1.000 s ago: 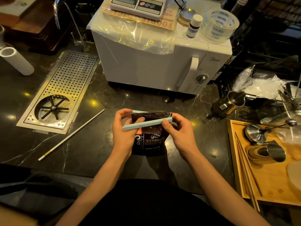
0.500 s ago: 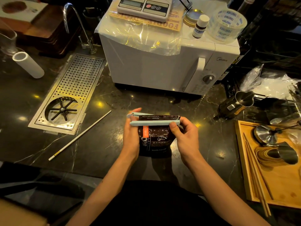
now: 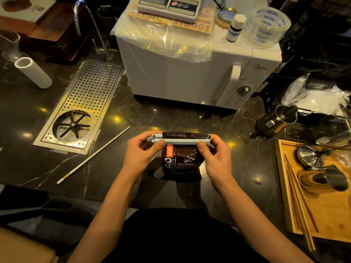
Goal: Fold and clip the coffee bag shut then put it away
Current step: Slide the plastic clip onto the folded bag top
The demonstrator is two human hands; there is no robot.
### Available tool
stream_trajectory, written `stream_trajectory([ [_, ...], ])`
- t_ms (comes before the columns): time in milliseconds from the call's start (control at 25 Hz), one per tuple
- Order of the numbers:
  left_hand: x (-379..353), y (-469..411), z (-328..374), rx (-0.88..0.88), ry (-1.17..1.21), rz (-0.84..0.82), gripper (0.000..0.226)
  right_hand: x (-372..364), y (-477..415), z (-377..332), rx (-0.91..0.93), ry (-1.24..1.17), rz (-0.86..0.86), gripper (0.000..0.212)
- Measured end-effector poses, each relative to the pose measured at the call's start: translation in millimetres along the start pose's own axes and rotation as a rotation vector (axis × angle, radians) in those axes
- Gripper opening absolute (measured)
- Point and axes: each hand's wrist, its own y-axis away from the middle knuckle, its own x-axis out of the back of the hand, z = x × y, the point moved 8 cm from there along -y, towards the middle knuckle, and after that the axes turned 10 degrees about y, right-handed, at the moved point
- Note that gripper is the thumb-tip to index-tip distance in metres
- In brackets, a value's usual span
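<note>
Fingers of the left hand [image 3: 140,155] and right hand [image 3: 215,158] pinch opposite ends of the clip [image 3: 180,141], lying crosswise atop the upright coffee bag [image 3: 180,160].

Dim warm light, glints on dark countertop [image 3: 133,118], wide-angle bending, murky corners

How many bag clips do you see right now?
1: the light blue clip lies across the folded top of the coffee bag, pinched by the left hand and right hand. Others may be hidden.

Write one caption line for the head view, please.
Both hands, left hand and right hand, press a pale blue clip across the folded coffee bag.
</note>
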Motion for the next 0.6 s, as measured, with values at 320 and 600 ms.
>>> stream_trajectory([
  [320, 5, -9, 3, -0.048, -0.139, 0.035, 0.019, 2, -6, 0, 0.011, 0.076, 0.002, 0.008],
  [600, 5, -13, 10, -0.086, -0.205, 0.037, 0.016, 1, -9, -6, 0.027, 0.064, -0.014, 0.017],
])
